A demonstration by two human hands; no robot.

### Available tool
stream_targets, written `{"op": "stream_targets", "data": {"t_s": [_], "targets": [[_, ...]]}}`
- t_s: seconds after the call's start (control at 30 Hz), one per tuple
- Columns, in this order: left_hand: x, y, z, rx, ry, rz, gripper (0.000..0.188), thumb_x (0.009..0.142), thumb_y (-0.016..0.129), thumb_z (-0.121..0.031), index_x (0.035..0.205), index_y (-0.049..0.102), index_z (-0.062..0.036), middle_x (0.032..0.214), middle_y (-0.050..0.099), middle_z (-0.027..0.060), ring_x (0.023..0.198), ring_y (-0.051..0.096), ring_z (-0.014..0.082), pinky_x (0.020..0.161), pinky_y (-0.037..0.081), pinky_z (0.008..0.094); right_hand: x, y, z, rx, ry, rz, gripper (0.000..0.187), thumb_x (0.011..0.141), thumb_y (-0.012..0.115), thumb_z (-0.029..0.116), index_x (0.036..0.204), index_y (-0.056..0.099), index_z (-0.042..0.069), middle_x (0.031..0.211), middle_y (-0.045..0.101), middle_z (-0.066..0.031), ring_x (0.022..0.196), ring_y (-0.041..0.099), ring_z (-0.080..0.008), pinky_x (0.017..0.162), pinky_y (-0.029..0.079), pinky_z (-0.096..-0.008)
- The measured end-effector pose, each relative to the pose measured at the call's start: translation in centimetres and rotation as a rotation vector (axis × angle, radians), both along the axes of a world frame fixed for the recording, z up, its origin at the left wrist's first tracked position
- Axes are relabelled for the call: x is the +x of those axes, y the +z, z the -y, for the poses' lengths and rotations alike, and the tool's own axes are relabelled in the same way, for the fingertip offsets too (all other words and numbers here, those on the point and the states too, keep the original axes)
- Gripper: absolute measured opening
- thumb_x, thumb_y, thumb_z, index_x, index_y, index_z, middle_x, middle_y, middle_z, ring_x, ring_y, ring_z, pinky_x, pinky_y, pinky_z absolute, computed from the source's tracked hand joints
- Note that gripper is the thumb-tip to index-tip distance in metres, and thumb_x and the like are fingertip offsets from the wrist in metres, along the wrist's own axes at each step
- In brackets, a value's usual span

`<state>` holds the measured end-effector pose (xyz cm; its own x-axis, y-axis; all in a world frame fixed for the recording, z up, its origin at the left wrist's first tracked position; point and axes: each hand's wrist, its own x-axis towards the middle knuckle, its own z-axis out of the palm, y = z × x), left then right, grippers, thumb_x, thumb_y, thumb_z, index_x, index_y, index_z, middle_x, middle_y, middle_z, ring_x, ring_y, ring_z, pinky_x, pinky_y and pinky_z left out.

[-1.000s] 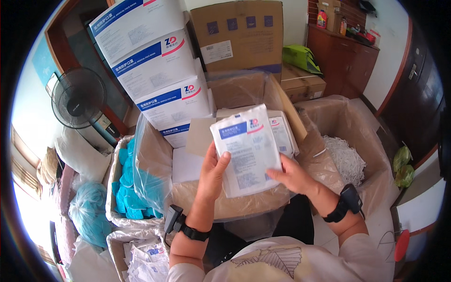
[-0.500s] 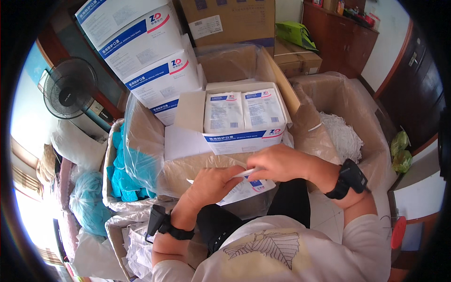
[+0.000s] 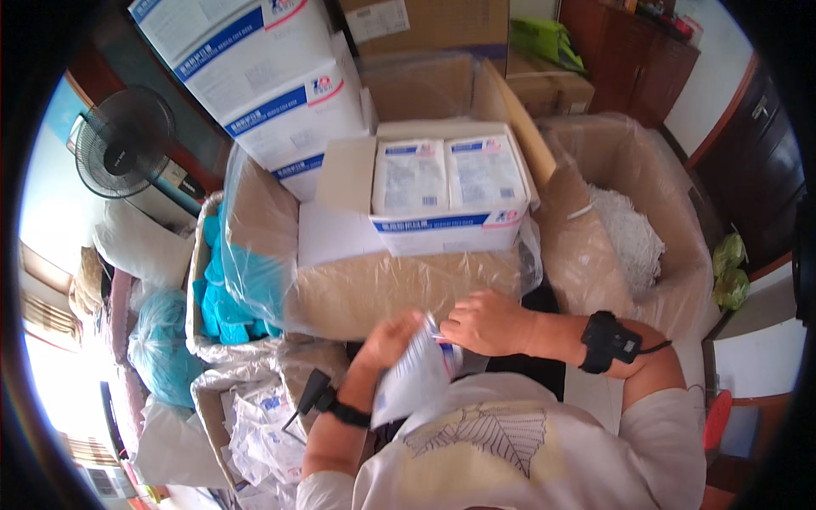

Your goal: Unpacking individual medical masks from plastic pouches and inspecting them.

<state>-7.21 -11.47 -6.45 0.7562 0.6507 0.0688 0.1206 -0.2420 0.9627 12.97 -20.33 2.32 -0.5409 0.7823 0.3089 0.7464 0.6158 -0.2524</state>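
In front of my body I hold a white pouch with blue and red print [image 3: 415, 382] between both hands. My left hand [image 3: 393, 340] pinches it near its upper edge, and the pouch hangs down tilted toward my lap. Beside it, the curled fingers of my right hand [image 3: 486, 323] grip the pouch's upper right corner. Farther off stands an open white carton with a blue stripe [image 3: 446, 240], its flap folded out to the left. Two stacks of similar white packets [image 3: 410, 178] fill it side by side.
The carton rests on a large plastic-lined cardboard box [image 3: 399, 293]. White cartons [image 3: 289, 110] are piled at its left. Teal pieces [image 3: 225, 319] fill a lined bin, with loose packets [image 3: 263, 433] in another below. At right, a lined box [image 3: 680, 280] holds white cords [image 3: 629, 238]. A fan [image 3: 123, 157] stands left.
Both hands have come lower and closer to my body. The pouch has turned from sticking out beneath my hands to hanging down toward the left. The whole view has shifted slightly.
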Motion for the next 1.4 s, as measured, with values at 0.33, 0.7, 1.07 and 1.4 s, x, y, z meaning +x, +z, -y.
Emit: {"op": "stream_targets", "data": {"t_s": [0.33,0.7,1.07,1.4], "targets": [[1.3,2.7,-4.7,-0.037,0.251,0.037,0.028,0.093,0.045,-0.024,0.084,0.057,-0.0001,0.069,0.055,-0.0001,0.065,0.048,0.0068,0.059,0.041,0.0239,-0.2,3.3,1.9,0.057,-0.032,-0.066,0.013,0.070,0.059,0.018,0.068,0.051,0.008,0.064,0.051,-0.0030,0.063,0.054,-0.0190,0.056,0.045,-0.0302],[-2.8,5.6,-6.6,0.424,0.568,-0.111,0.021,0.091,0.044,-0.020,0.085,0.055,-0.0028,0.065,0.057,0.0131,0.055,0.055,0.0237,0.053,0.043,0.0318,2.1,3.8,3.4,-0.195,-0.190,-0.140,0.033,0.075,0.065,0.036,0.080,0.057,0.005,0.078,0.057,-0.0041,0.074,0.058,-0.0239,0.062,0.046,-0.0344],[-2.5,6.4,-4.3,0.577,0.693,0.010,0.017,0.090,0.044,-0.013,0.089,0.054,0.0006,0.059,0.053,0.0137,0.051,0.054,0.0230,0.049,0.041,0.0303,-1.2,4.4,-3.8,-0.096,-0.342,-0.485,0.023,0.081,0.060,0.023,0.084,0.056,0.001,0.073,0.060,-0.0163,0.065,0.059,-0.0308,0.057,0.046,-0.0362],[-5.2,6.7,-4.9,0.745,0.649,0.119,0.015,0.086,0.044,-0.009,0.082,0.055,-0.0009,0.060,0.053,0.0098,0.048,0.049,0.0217,0.047,0.039,0.0304,5.8,10.7,-3.3,-0.523,0.270,-0.460,0.030,0.082,0.057,0.007,0.112,0.057,0.006,0.094,0.061,-0.0085,0.090,0.058,-0.0190,0.078,0.044,-0.0275]]}}
